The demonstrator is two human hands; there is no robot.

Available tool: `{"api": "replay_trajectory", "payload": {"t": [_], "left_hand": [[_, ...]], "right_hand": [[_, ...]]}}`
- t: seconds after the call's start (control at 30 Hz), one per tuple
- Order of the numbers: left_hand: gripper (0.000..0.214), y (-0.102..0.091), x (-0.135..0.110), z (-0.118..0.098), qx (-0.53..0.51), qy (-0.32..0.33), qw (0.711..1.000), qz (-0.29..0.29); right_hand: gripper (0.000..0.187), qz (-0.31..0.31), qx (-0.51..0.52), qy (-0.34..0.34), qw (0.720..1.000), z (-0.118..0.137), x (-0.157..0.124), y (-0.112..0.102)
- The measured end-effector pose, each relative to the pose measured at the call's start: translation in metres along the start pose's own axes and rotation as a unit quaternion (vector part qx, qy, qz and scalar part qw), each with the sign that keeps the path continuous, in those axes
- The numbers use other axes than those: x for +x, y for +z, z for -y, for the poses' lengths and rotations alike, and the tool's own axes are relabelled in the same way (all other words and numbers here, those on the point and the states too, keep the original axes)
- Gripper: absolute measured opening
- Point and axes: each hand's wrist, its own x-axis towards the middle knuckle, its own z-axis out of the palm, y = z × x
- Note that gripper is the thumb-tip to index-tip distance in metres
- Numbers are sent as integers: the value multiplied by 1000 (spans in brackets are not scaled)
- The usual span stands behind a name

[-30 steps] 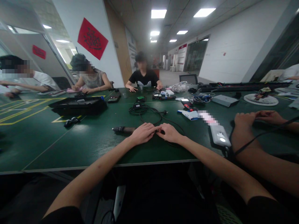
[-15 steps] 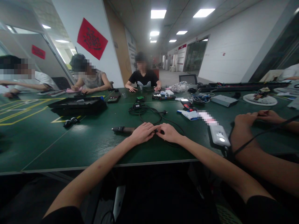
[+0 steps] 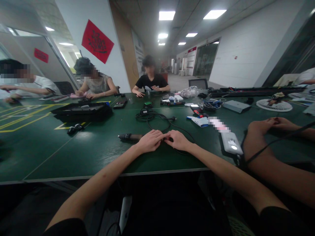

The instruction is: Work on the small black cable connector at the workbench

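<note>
An electric screwdriver point(image 3: 130, 137) lies flat on the green table, its tip pointing left. My left hand point(image 3: 152, 140) is wrapped over the rear part of its body, which the fingers hide. At its tail end, my right hand point(image 3: 177, 140) pinches with bent fingers where the cord seems to join. The fingertips of both hands meet there, so the exact contact is hard to make out. A black cable point(image 3: 157, 114) with a plug lies coiled just beyond my hands.
A black tray point(image 3: 82, 113) stands left, with a small black object point(image 3: 75, 128) before it. A white-and-blue packet point(image 3: 198, 121) and a white power bank point(image 3: 231, 143) lie right. Another person's arms point(image 3: 261, 137) rest at the right edge. Several people sit across the table point(image 3: 73, 160).
My hands and the electric screwdriver have stayed in place. Across the table, the person in black has lifted one hand from the tabletop towards their chest.
</note>
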Motion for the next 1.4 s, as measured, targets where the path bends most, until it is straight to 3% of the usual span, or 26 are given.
{"api": "replay_trajectory", "payload": {"t": [1.4], "left_hand": [[61,2,0,1,8,-10,1000,-6]], "right_hand": [[16,7,0,5,1000,2,0,-2]]}}
